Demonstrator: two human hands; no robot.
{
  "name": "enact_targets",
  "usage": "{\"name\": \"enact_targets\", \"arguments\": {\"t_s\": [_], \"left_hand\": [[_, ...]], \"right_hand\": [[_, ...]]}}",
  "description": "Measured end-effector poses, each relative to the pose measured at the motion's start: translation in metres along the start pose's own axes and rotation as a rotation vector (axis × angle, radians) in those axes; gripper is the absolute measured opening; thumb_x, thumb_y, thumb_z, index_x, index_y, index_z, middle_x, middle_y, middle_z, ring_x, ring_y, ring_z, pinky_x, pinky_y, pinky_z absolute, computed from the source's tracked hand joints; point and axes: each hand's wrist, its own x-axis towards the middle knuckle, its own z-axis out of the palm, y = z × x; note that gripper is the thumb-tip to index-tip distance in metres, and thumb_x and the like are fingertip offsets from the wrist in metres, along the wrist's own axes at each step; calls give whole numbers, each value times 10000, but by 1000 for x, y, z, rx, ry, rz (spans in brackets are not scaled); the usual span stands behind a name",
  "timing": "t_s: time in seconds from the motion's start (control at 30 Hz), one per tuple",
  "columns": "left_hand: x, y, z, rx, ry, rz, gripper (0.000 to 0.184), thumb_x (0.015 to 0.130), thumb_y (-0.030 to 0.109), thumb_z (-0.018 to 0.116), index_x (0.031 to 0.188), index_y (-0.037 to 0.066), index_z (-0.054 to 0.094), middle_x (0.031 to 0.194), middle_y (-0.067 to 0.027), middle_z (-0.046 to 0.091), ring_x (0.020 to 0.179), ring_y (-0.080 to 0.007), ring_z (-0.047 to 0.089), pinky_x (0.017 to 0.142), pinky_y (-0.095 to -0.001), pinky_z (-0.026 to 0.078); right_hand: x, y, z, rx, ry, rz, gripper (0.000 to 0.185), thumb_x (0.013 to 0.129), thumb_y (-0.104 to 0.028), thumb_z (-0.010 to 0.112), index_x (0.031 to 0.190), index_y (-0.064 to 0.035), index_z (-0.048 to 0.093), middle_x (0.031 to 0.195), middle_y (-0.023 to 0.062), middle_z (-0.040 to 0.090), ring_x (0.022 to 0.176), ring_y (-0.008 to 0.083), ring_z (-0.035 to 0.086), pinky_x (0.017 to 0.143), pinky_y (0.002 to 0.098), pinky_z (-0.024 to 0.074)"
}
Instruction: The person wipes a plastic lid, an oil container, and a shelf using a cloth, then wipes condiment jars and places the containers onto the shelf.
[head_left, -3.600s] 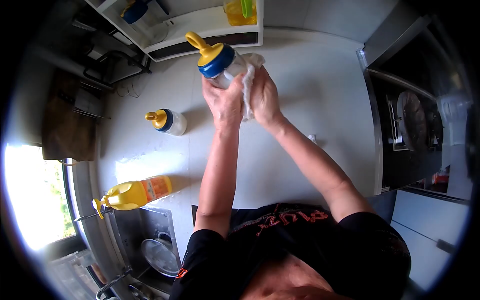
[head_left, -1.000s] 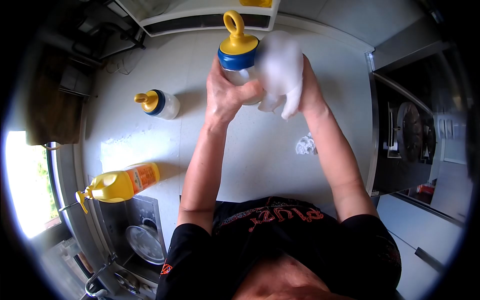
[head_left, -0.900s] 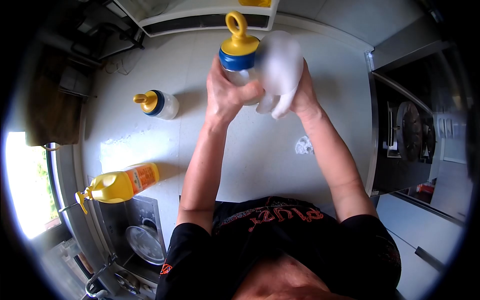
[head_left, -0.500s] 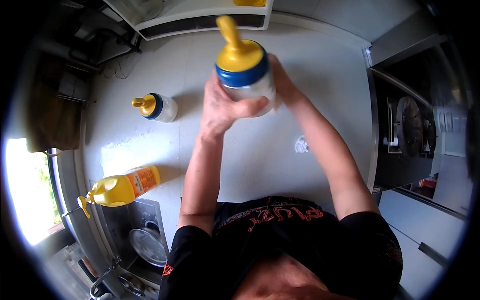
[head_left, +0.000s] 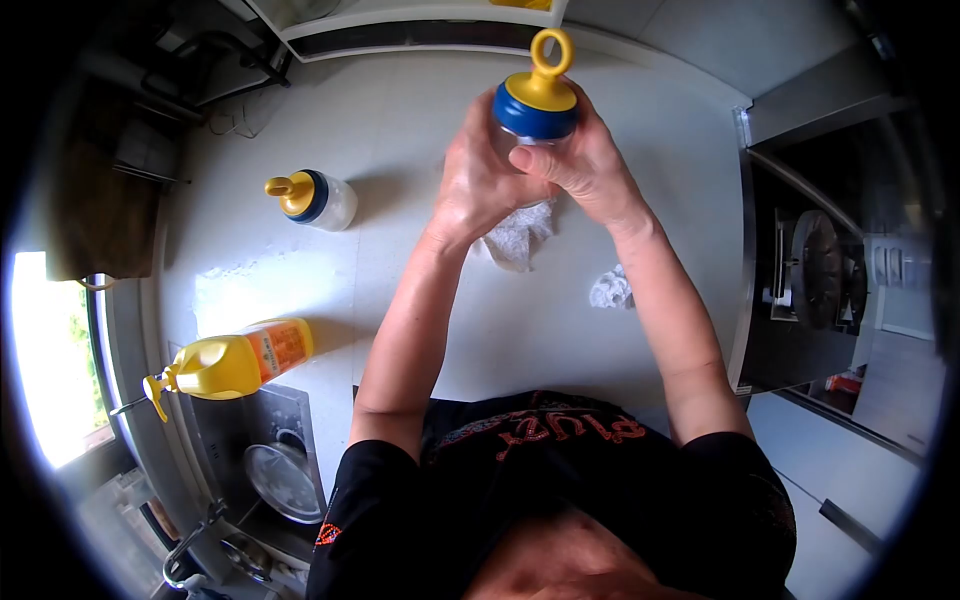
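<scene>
Both of my hands are wrapped round a clear jar with a blue collar and a yellow ring-topped lid (head_left: 538,105), upright above the counter. My left hand (head_left: 478,175) grips its left side. My right hand (head_left: 592,165) holds the right side, its thumb across the front below the collar. Under my hands a white cloth (head_left: 520,238) lies crumpled on the counter, partly hidden by them. A smaller crumpled white piece (head_left: 611,289) rests beside my right forearm. To the left stands a second jar (head_left: 318,200) with the same blue and yellow lid.
A yellow pump bottle (head_left: 225,366) is at the left by the sink (head_left: 290,410), which holds a round clear lid (head_left: 284,480). A white shelf (head_left: 400,15) borders the back of the counter (head_left: 420,330). The dark stove (head_left: 800,340) is at the right.
The white cloth has left my right hand and now lies on the counter. My right hand has taken hold of the jar, which has moved right, and its ring now faces me.
</scene>
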Motion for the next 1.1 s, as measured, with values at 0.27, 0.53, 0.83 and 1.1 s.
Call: {"name": "enact_targets", "arguments": {"t_s": [0.27, 0.53, 0.83, 1.1], "left_hand": [[-5, -15, -5, -416, -62, -46, 857, 582, 151, 735, 1323, 60, 315, 1189, -179, 484, 992, -284, 546, 869, -347, 423], [-47, -139, -7, 720, 47, 128, 269, 695, 312, 661, 885, 122, 659, 764, -116, 637, 720, -259, 620, 622, -349, 494], [-40, -154, -35, 912, 52, -23, 204, 735, 293, 599, 824, 114, 642, 766, -83, 628, 672, -251, 607, 587, -360, 479], [-31, -150, -35, 1104, -29, 100, 258, 756, 361, 577, 849, 134, 656, 760, -87, 642, 674, -262, 613, 574, -375, 477]], "right_hand": [[2, 4, -22, 173, 220, 63, 501, 682, -149, 729, 1094, -32, 470, 953, 24, 552, 870, 112, 534, 803, 262, 437], [5, 15, -52, 92, 375, -76, 439, 700, -140, 721, 1049, -21, 482, 921, 25, 556, 815, 99, 532, 767, 259, 429], [-1, 20, -54, -11, 393, -68, 450, 735, -192, 688, 1090, -11, 478, 948, 75, 590, 910, 139, 541, 858, 289, 409], [-7, 23, -53, 2, 386, -38, 443, 727, -146, 687, 1088, -8, 471, 941, 58, 570, 884, 119, 532, 824, 275, 414]]}}
